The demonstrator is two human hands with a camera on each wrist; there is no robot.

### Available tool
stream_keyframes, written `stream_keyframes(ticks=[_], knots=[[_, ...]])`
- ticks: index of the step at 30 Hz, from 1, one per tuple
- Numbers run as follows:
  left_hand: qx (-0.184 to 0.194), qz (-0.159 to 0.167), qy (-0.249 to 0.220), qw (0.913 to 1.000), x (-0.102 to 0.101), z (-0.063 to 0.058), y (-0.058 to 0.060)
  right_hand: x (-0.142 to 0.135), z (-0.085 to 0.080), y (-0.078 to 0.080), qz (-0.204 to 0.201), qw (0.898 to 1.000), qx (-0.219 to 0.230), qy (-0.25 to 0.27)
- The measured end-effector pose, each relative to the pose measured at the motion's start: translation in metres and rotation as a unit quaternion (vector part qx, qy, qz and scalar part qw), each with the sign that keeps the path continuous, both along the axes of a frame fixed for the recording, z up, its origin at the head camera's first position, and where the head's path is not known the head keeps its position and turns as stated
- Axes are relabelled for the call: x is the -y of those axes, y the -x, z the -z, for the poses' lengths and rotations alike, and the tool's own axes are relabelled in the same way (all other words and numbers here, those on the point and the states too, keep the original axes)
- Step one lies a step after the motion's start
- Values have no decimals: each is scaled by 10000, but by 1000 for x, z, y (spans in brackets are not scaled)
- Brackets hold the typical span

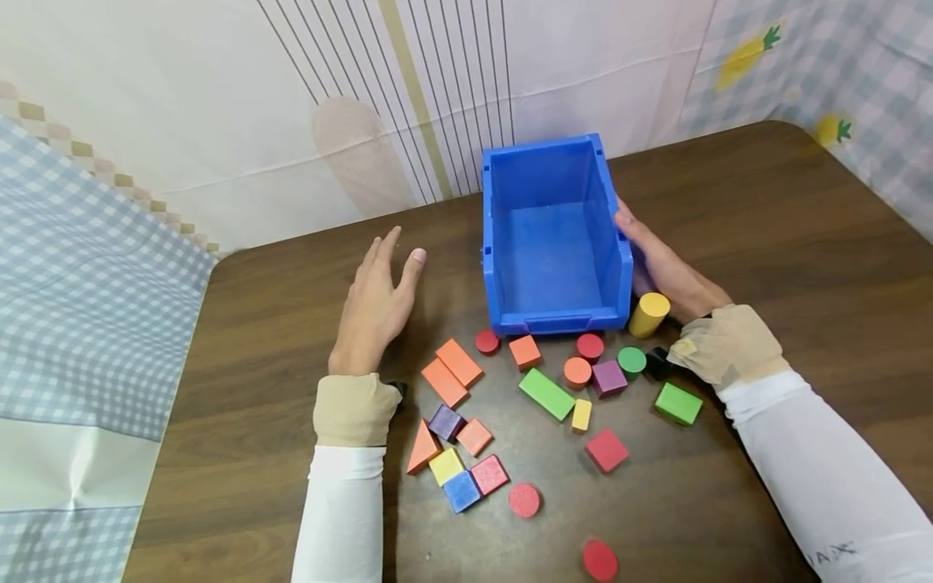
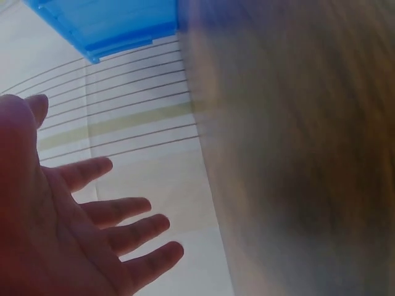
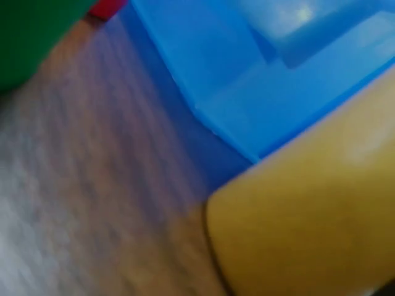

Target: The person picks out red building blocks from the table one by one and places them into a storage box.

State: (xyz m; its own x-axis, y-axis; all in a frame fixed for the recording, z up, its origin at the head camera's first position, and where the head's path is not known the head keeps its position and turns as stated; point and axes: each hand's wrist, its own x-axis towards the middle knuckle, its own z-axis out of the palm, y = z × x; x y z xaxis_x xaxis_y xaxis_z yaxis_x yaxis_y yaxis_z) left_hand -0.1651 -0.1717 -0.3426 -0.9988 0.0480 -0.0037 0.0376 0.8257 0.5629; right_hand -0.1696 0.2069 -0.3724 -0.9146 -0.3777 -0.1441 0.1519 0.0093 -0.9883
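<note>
A blue plastic bin (image 1: 554,251) stands on the brown table against the back cloth, with no blocks inside it. Against its right outer wall rests my right hand (image 1: 666,263), one fingertip at the rim; the bin hides part of the fingers. Close to that wrist a yellow cylinder block (image 1: 649,315) stands upright, large in the right wrist view. Left of the bin and apart from it, my left hand (image 1: 374,304) has its fingers extended and spread, palm toward the bin. Nothing is in this hand, as the left wrist view also shows.
Several blocks lie in front of the bin, among them a long green block (image 1: 547,394), orange blocks (image 1: 459,363), a purple cube (image 1: 608,378) and a blue cube (image 1: 462,491). A red disc (image 1: 600,560) lies nearest me. Patterned cloth (image 1: 240,113) borders the table behind and at the sides.
</note>
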Motion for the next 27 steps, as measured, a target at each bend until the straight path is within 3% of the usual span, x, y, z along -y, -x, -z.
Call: stream_keyframes(ticks=[5,9,12,15,21,27], knots=[[-107,808,-292,9962,-11,-6,3,-3,5,0,39,9994,-173,288],[181,1769,-429,9831,-25,-10,4,-6,7,0,97,9994,-131,309],[518,2265,-415,9717,-32,-11,4,-6,6,1,87,9994,-115,321],[624,2373,-391,9686,-30,-9,1,-2,6,4,19,9995,-95,287],[695,2201,-603,9711,-15,-5,-5,4,7,8,-113,9995,-140,259],[956,2280,-907,9647,-13,4,-6,1,9,5,-106,9995,-140,259]])
